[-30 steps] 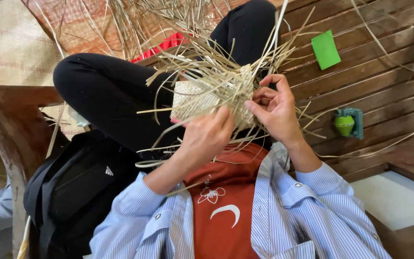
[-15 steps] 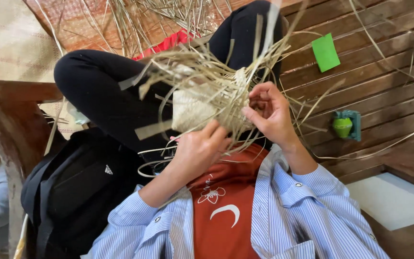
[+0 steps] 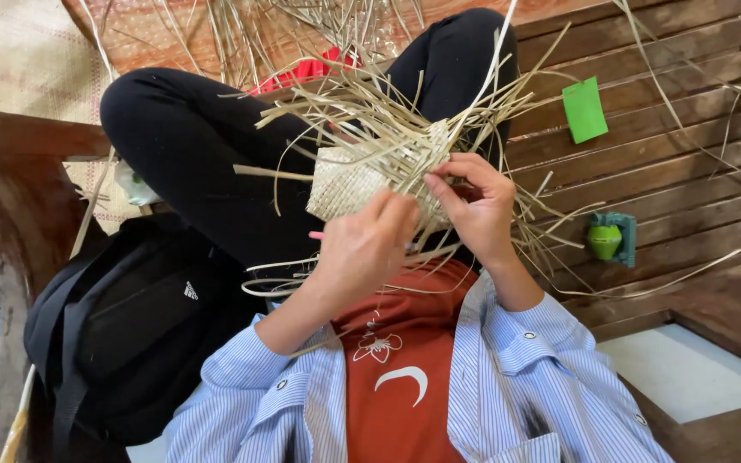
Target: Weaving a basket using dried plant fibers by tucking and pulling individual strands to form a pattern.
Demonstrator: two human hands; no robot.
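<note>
We see both hands mid-frame: left hand (image 3: pixel 369 249) grip closed on pale woven straw basket (image 3: pixel 349 182), right hand (image 3: pixel 473 201) pinching its loose strands (image 3: pixel 405 129).

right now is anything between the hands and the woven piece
Nothing visible. Both hands are already on the woven piece: the left hand covers its near edge, and the right hand pinches strips at its right side. Only its own loose strips splay around the fingers.

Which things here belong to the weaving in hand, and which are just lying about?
In use: pale half-woven straw basket; its loose straw strips; left hand; right hand.

Lying about: green square card; small green plastic tool; black fabric backpack.
</note>
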